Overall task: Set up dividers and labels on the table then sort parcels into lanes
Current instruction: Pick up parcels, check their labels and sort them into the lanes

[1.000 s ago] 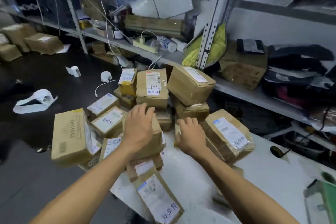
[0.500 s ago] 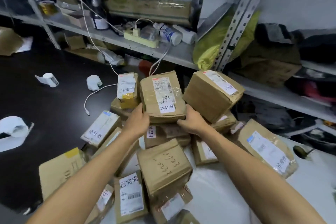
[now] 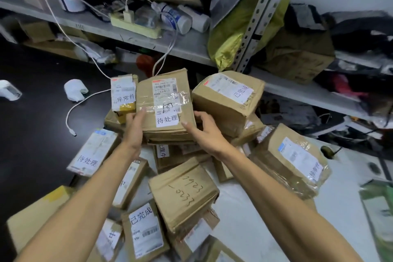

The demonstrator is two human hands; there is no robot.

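Both hands at the top parcel (image 3: 165,104) of the heap, near the far edge of the white tabletop (image 3: 244,204), under the grey shelf (image 3: 191,47). Left hand (image 3: 134,130) curled against the parcel's left side, thumb lapped onto its taped top; right hand (image 3: 204,127) clasped at its near right corner, fingers bent round the edge. Gripped from both sides, then, apparently for a lift, though still seated on the boxes beneath. Parcel marked with a white slip reading 待处理. Touching its left side, a smaller yellow-taped parcel (image 3: 123,95) labelled 异常件, perched upright; just to its right, a tilted box (image 3: 227,93) propped on others. Nearer on the tabletop, a box with handwritten numbers (image 3: 185,193) and one labelled 已完成 (image 3: 144,232), all jumbled and overlapping. No dividers or lane labels visible anywhere on the tabletop, so no obvious lane to receive it. Main risk, as judged: heap disturbed by the lift, with the small upright parcel toppled off the far left edge toward the dark floor (image 3: 32,123), or the tilted box slid down. Glossy tape under the left thumb a likely cause of slipping. White cable (image 3: 85,102) trailing beside the heap, also a possible snag.
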